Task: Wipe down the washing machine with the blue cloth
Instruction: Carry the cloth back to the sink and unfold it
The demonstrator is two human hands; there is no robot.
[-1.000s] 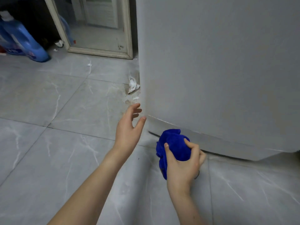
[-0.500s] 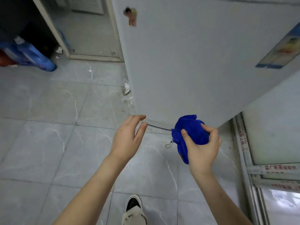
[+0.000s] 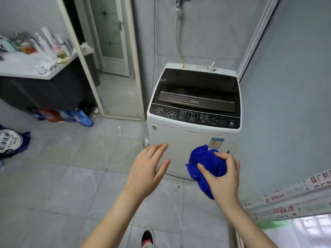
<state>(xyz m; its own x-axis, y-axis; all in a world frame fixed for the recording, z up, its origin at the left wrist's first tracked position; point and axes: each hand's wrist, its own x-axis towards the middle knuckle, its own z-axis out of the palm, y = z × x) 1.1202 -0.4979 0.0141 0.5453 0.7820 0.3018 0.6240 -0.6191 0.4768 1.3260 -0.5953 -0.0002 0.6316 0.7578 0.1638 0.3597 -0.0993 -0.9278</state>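
Tiled floor carries washing machine, detergent bottles.

Bare forearms, one black shoe with pink detail

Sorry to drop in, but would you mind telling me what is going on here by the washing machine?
A person is standing in front of a white top-loading washing machine whose dark lid is down. Their right hand grips a bunched blue cloth, held in front of the machine's lower front panel. Their left hand is open beside it and holds nothing. Whether the cloth touches the panel cannot be told.
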